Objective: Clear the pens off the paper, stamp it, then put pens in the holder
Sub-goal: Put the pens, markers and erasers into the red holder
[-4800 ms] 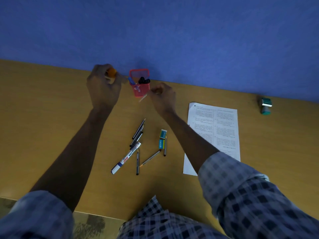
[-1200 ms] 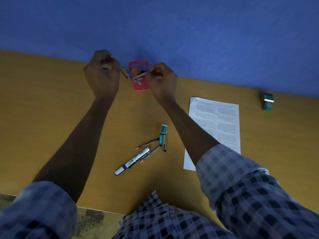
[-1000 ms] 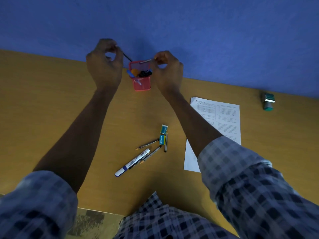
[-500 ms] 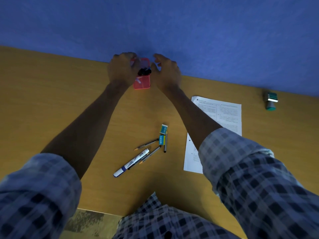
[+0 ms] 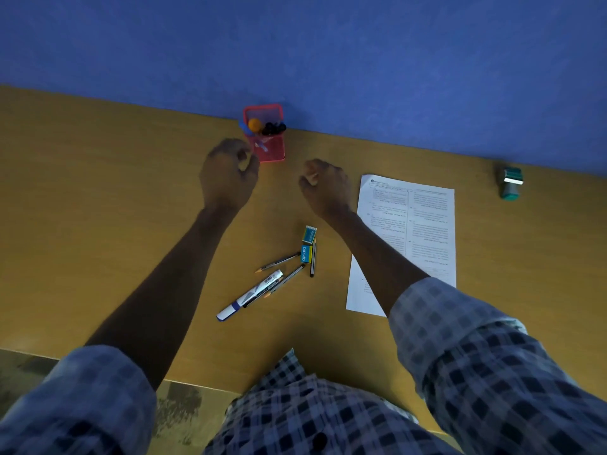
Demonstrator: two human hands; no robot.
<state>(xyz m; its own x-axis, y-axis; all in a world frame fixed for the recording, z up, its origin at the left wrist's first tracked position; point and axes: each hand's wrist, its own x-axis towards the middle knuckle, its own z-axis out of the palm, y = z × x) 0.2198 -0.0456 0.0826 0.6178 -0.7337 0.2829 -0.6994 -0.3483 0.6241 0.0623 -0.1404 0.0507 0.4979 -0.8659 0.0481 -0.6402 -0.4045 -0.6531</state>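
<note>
A red mesh pen holder (image 5: 272, 152) stands at the back of the desk by the blue wall, with several pens and an orange-topped one inside. My left hand (image 5: 227, 179) hovers just in front of it on the left, fingers curled, holding nothing. My right hand (image 5: 325, 189) is to the holder's right and nearer me, also curled and empty. On the desk between my arms lie a white marker (image 5: 251, 293) and three thin pens (image 5: 279, 261). The printed paper (image 5: 427, 231) lies to the right with no pens on it. A green stamp (image 5: 510, 184) sits far right.
Two small blue and yellow eraser boxes (image 5: 308, 244) lie beside the loose pens. The wooden desk (image 5: 98, 208) ends at a near edge by my lap. The blue wall (image 5: 328, 54) runs right behind the holder.
Both hands held pens over the holder, dropped them in, and have drawn back toward me empty. The loose pens on the desk have not moved in the last second.
</note>
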